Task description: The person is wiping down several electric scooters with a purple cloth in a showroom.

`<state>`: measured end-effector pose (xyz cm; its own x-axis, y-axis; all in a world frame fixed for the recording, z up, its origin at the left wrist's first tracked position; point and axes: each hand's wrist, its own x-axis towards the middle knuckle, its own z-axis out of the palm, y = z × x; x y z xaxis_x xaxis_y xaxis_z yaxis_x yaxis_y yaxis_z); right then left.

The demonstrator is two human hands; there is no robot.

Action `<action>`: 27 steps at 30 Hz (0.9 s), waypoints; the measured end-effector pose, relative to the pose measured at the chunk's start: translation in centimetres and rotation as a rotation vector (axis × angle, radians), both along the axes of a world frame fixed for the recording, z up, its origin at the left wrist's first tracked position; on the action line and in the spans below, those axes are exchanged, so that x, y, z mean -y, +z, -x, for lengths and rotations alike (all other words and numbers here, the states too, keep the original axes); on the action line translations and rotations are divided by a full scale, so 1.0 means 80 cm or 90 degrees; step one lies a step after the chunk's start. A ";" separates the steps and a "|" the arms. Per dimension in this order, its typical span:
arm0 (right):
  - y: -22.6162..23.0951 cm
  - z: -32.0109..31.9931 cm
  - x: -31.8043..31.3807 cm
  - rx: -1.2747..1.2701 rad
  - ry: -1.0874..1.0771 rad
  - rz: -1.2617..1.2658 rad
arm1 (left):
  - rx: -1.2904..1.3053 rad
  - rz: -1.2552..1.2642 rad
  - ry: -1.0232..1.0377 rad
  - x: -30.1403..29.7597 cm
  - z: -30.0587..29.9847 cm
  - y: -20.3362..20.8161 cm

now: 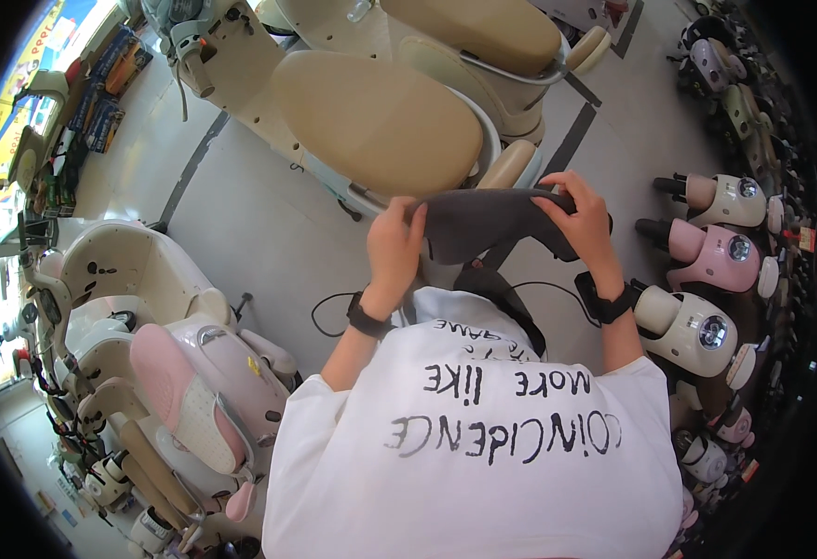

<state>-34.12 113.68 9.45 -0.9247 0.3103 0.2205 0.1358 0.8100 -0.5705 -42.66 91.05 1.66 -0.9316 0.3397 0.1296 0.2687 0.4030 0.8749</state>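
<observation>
- Dark grey piece (483,225): we see it stretched lengthwise between the two hands, in front of the chest; its surface looks soft, but we cannot tell what it is.
- Left hand (393,252): its fingers are clamped on the left end of the piece, thumb on the near face.
- Right hand (584,226): its fingers pinch the upper edge near the right end, with the thumb against the face.
- Wrists: we note a black band (369,317) on the left and a black wrist device (604,298) on the right.
- Beyond the hands: we find a scooter with a tan seat (381,121), standing on the grey floor (250,186).
- To the left: we observe a pink seat (164,373) on another scooter.
- To the right: we make out a pink scooter (707,244) between two cream ones.
- Below: we see the white shirt (483,503), with black lettering.
</observation>
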 end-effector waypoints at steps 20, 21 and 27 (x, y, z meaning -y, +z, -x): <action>-0.118 0.060 -0.061 -0.006 0.614 0.083 | -0.091 0.280 0.057 -0.097 -0.082 -0.005; -0.116 0.071 -0.062 -0.015 0.645 0.101 | -0.102 0.279 0.066 -0.098 -0.082 0.000; -0.120 0.111 -0.037 0.085 0.655 0.230 | -0.085 0.212 0.266 -0.118 -0.086 -0.005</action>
<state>-42.99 116.62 -0.14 -0.7883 -0.5966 0.1504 -0.4302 0.3596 -0.8280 -35.81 100.51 1.27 -0.9789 -0.0125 0.2042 0.1264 0.7478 0.6518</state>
